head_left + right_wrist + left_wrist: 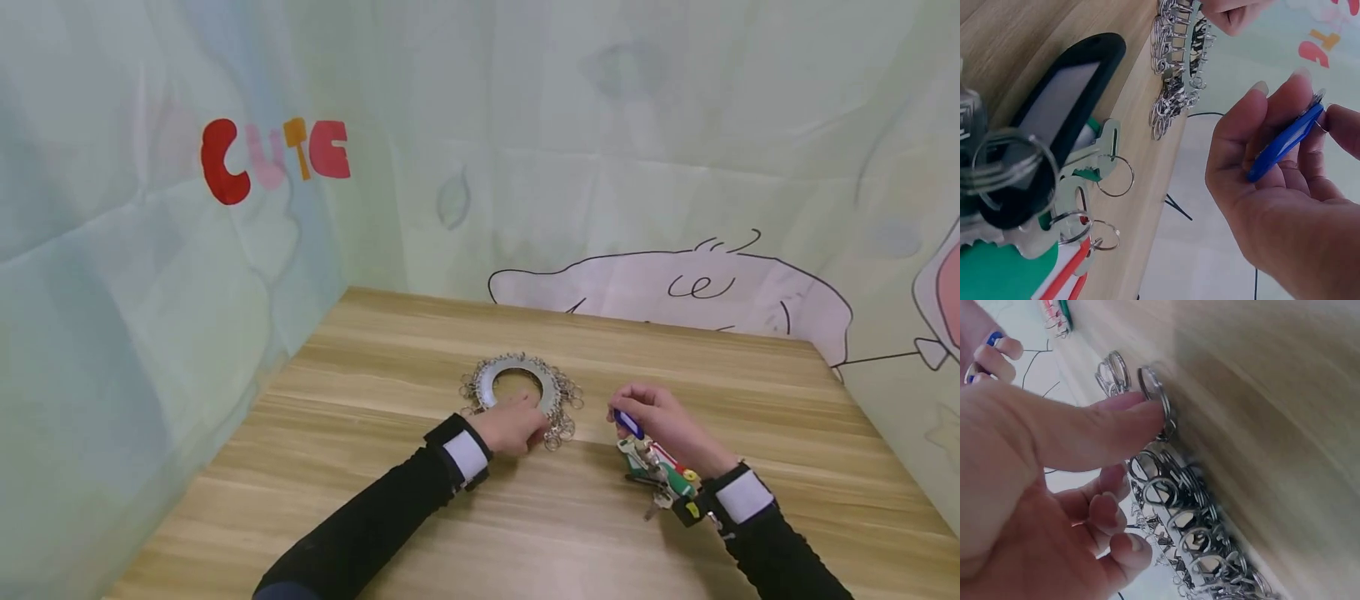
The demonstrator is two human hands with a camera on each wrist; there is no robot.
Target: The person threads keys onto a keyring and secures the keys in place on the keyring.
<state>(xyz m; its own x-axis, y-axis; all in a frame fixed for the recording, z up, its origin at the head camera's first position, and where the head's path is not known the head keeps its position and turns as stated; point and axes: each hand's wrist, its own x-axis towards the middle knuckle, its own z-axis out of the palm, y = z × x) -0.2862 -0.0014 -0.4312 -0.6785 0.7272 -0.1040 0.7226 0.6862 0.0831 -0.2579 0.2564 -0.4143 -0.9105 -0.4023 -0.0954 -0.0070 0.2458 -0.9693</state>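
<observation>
A flat round metal ring holder [486, 386] lies on the table, its rim hung all around with small clips and split rings. My left hand [513, 423] reaches over its near right edge. Thumb and forefinger pinch one split ring [1162, 389] there, in the left wrist view. To the right, my right hand [654, 417] holds a blue key tag [1282, 147] between thumb and curled fingers, raised over the tabletop. Below that hand sits a bunch of keys with green, red and black tags [660, 471].
Close up in the right wrist view are a black key tag [1063, 94], a green tag [1004, 275] and several keys with split rings. The wooden table [337, 383] meets printed cloth walls [450, 100] at the left and back.
</observation>
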